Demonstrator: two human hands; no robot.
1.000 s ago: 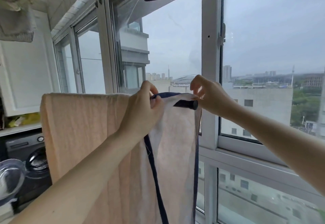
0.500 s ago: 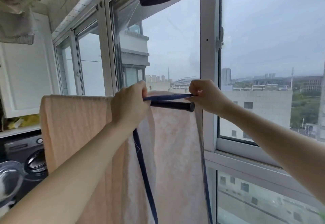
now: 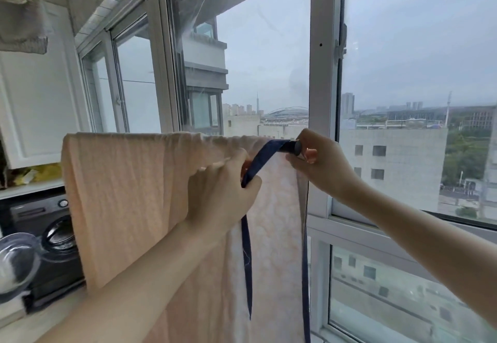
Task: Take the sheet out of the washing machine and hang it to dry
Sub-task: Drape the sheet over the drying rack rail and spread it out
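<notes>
While grey sky fills the window (image 3: pixel 416 46) and the washing machine (image 3: pixel 43 224) sits low left, I see my left hand (image 3: pixel 220 189) now gripping the sheet (image 3: pixel 121 194) and its blue strap lower, my right hand (image 3: pixel 320 165) pinching it over the rod's end (image 3: pixel 294 147).

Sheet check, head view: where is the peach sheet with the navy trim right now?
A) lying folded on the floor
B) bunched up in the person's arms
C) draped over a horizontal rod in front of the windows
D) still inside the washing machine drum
C: the sheet hangs over the rod in front of the windows, with the left hand gripping its navy trim and the right hand at the rod's end.
</notes>
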